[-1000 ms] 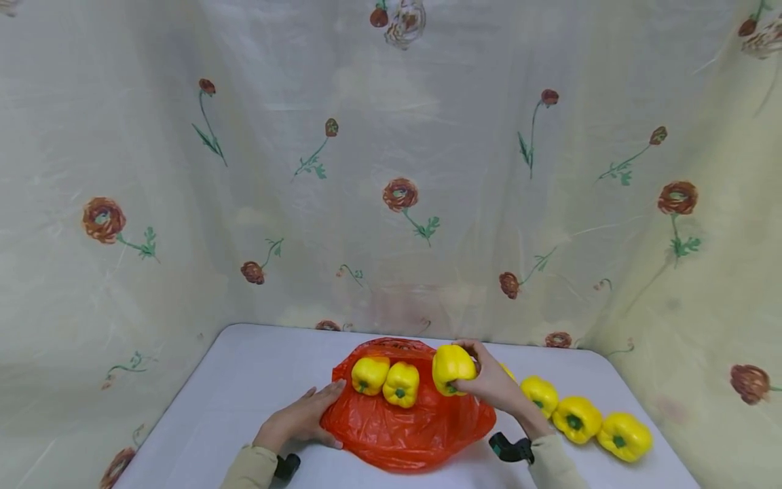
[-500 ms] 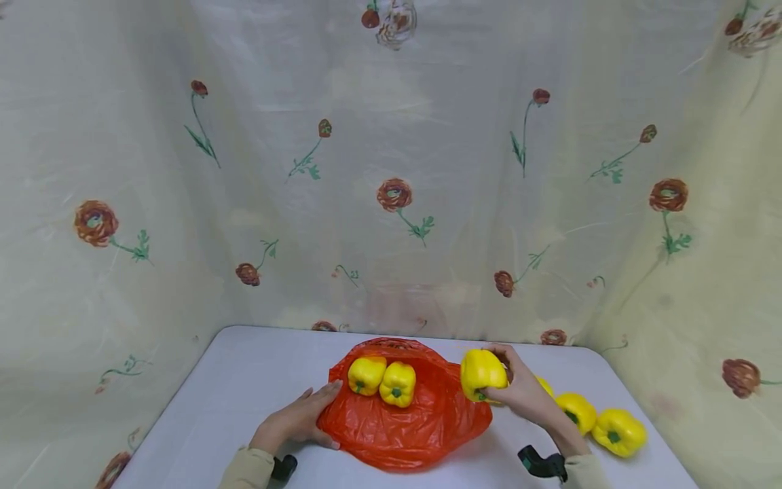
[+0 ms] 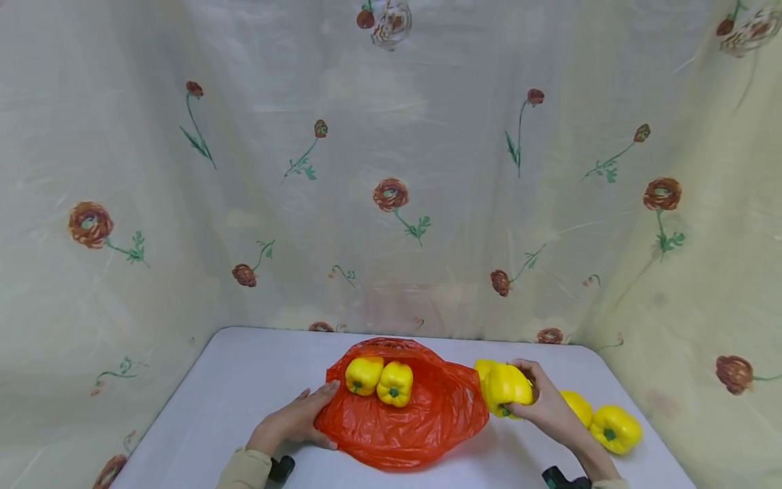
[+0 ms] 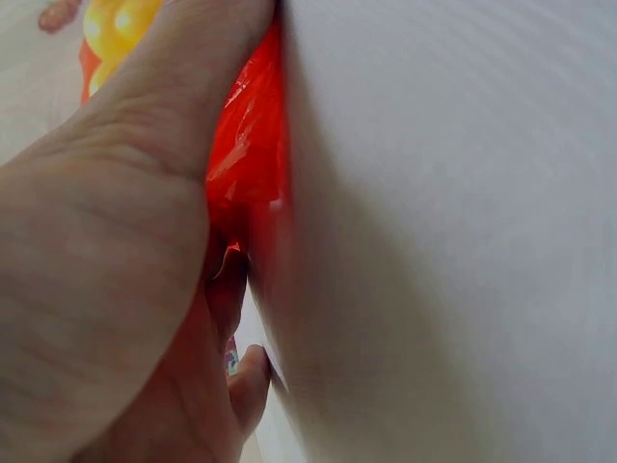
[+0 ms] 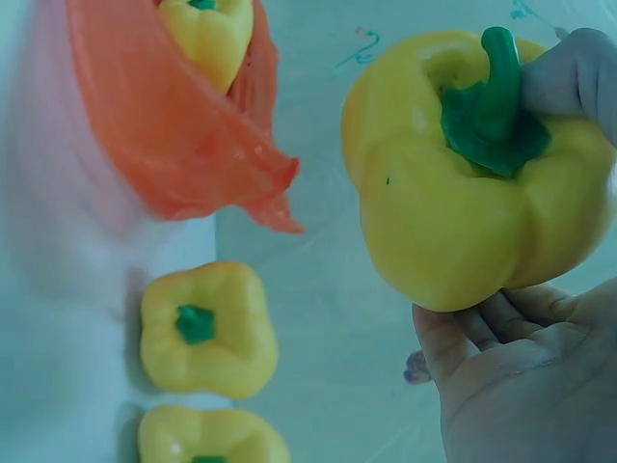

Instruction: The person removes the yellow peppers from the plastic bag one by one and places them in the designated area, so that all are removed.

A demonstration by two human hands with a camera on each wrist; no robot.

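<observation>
My right hand grips a yellow bell pepper just right of the red plastic bag. In the right wrist view its thumb lies at the green stem and its fingers are under the pepper. Two more yellow bell peppers sit together in the bag's open mouth. My left hand rests against the bag's left side, fingers fairly straight and thumb near its lower edge. The left wrist view shows this hand close up beside the red bag.
Behind the held pepper another yellow pepper shows partly. Further right on the white table lie two yellow peppers, one partly covered by my right hand. A flower-printed curtain surrounds the table's back and sides.
My right hand has carried the pepper rightward from over the bag to beyond its right edge, and slightly lower. The left hand stays at the bag's left side.
</observation>
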